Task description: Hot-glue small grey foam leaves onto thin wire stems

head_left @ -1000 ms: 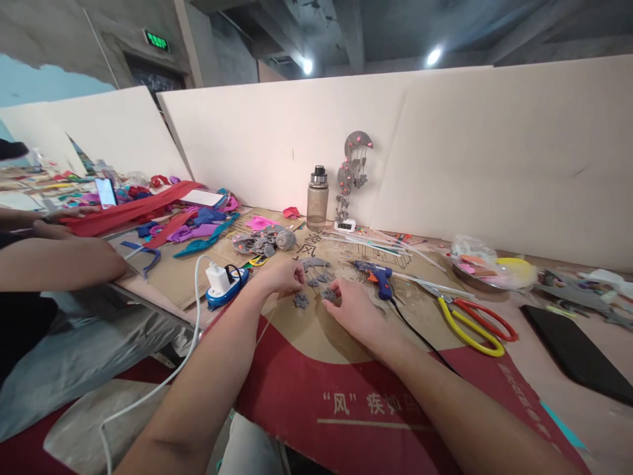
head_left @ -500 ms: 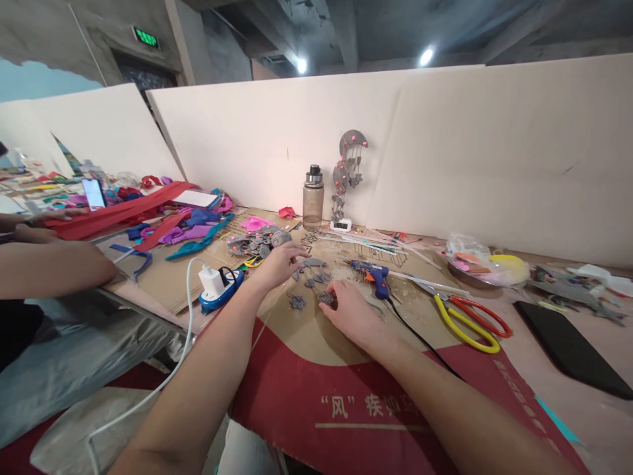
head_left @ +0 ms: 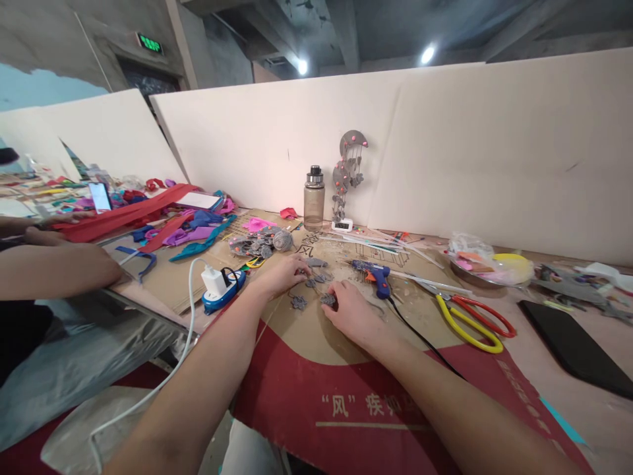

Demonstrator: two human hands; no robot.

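Note:
My right hand [head_left: 352,309] rests on the cardboard sheet [head_left: 316,343], thumb and fingers closed on a small grey felt flower [head_left: 328,300]. Opposite it, my left hand [head_left: 287,274] has its fingertips pinched together; whatever is between them is too small to make out. Another grey felt flower [head_left: 298,302] lies just below the left fingers. Between and beyond the hands are small grey felt leaf-like pieces [head_left: 316,280] and a larger flat grey felt piece [head_left: 316,262]. A blue glue gun [head_left: 378,278] lies on its side beyond my right hand.
Scissors [head_left: 469,323] and a black phone [head_left: 573,343] lie at right. A bottle [head_left: 314,201] stands behind, near a hanging felt moon ornament [head_left: 353,142]. At left are a blue power strip [head_left: 222,293], grey yarn [head_left: 283,239], coloured cloth [head_left: 202,227] and another person's arm [head_left: 59,267].
My left hand has drawn slightly down toward me, its fingers curling from stretched to pinched. My right hand stays at the felt flower. The view has shifted slightly.

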